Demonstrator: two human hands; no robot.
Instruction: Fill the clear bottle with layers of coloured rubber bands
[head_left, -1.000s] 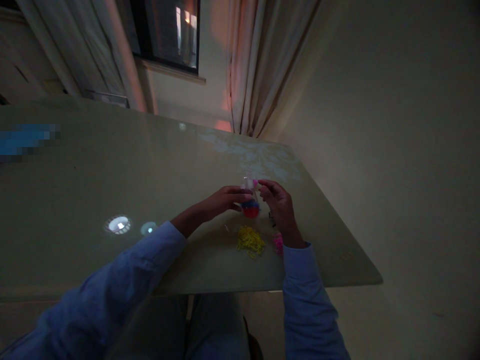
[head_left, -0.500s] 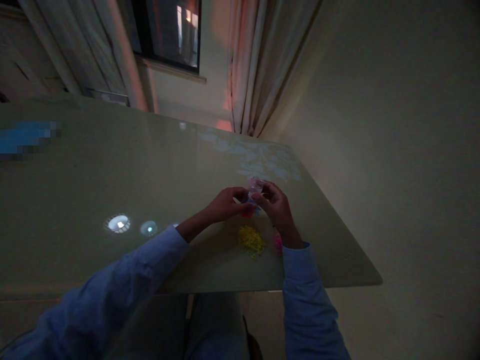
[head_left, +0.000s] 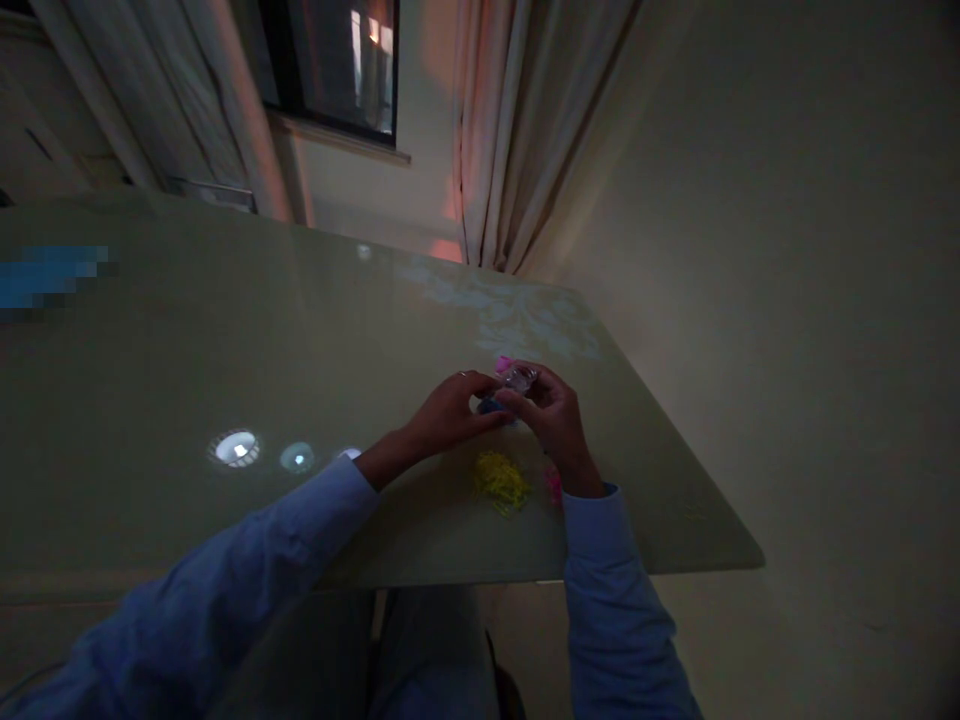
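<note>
My right hand is closed around a small clear plastic container, its fingers and thumb gripping it over the table. Against it, from the left, comes my left hand, fingers curled and their tips meeting the right thumb. A dark blue thing shows in the gap of the left fingers; I cannot tell whether it is held or lies behind them. Something pink shows just beyond the container. Closer to me lies a loose pile of small yellow strips. A pink pile is partly hidden by my right wrist.
The glossy table has its right edge beside a plain wall. At the far left lies a blurred blue object. Curtains and a window stand behind the table. Ceiling lights reflect in the tabletop.
The clear container has tilted and sunk slightly in my right hand. My left fingers have shifted a little, baring the blue thing in their gap and covering the red thing seen before.
</note>
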